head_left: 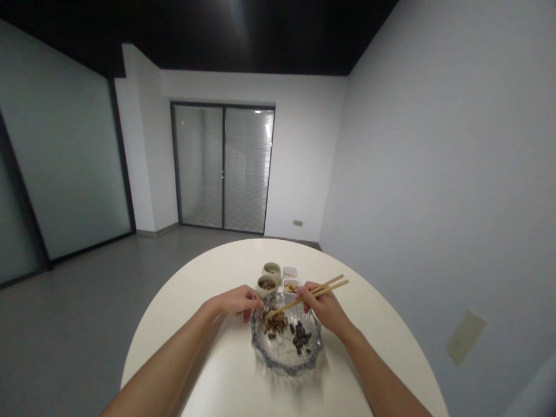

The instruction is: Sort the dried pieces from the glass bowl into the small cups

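A scalloped clear glass bowl (289,369) sits before me. Inside are a pile of light-brown, elongated pieces (278,322) at the back left and a pile of dark, bean-like pieces (300,339) at the right. My left hand (241,302) grips the bowl's left rim, thumb on top and fingers curled outside. Held in my right hand (319,304) is a pair of wooden chopsticks (325,288); their tips reach into the light-brown pile. Whether a piece is pinched between the tips is too small to tell.
Behind the bowl stand two beige ceramic cups, the nearer cup (260,292) with brown pieces, the farther cup (272,267) behind it. Two white dishes are beside them: the near dish (292,280) holds pale pieces, and a far dish (290,271) is partly hidden. All rest on a round white table (195,301).
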### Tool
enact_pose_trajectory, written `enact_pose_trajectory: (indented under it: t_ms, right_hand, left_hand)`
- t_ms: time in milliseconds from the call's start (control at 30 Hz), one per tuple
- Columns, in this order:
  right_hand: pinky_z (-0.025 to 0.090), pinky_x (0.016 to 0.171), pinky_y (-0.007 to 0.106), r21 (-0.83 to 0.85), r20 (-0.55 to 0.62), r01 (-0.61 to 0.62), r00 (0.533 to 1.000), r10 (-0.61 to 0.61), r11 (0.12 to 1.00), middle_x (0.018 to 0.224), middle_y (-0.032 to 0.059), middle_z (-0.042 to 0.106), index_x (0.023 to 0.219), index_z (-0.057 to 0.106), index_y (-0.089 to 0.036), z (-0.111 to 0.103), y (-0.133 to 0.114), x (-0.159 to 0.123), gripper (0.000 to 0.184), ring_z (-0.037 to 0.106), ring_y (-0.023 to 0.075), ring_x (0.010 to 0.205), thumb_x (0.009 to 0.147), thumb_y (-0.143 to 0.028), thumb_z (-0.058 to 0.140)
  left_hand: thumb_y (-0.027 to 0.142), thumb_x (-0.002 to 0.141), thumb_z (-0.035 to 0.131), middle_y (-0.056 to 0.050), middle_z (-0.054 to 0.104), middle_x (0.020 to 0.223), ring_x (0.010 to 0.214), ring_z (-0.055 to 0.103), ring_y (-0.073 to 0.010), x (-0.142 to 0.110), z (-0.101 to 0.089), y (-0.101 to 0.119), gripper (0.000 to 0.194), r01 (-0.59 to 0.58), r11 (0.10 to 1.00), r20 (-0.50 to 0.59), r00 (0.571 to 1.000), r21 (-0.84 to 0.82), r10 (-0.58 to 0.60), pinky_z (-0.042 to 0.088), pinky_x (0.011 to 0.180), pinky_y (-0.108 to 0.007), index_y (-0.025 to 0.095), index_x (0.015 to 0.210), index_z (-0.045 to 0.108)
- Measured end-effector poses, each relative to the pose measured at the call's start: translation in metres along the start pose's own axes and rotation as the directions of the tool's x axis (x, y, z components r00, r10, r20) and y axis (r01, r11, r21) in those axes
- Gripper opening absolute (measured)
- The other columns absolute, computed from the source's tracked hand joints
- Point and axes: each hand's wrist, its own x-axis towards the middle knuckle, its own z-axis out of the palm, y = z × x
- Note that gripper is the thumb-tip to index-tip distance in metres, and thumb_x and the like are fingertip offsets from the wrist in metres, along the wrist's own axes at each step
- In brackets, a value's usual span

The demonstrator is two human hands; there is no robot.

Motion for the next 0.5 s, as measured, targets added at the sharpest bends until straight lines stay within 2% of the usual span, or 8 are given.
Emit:
enact_pose_trajectory:
  t_ms: [333,500]
  right_hand:
    - [0.044,0.05,0.024,0.024,-0.016,-0.011,1.0,0.011,1.0,0.051,-0.0006,0.059,0.073,0.069,-0.018,-0.0024,0.0044,0.0006,0.043,0.055,0.0144,0.048,0.092,-0.053,0.054]
    - [0.044,0.05,0.024,0.069,-0.107,0.038,0.994,-0.031,0.997,0.049,-0.0009,0.058,0.072,0.069,-0.017,-0.0051,0.006,0.0024,0.048,0.055,0.0146,0.048,0.091,-0.059,0.053]
  left_hand:
    - [0.055,0.082,0.055,0.0,0.059,0.053,0.046,0.048,-0.0126,0.0006,-0.0003,-0.0017,0.045,0.015,1.0,0.001,1.0,0.018,-0.015,0.031,0.046,-0.024,0.014,0.087,0.069]
    - [0.053,0.081,0.056,0.001,0.058,0.053,0.046,0.048,-0.0123,0.0008,0.0002,-0.0008,0.041,0.013,1.0,-0.003,1.0,0.013,-0.013,0.03,0.046,-0.023,0.014,0.081,0.068]
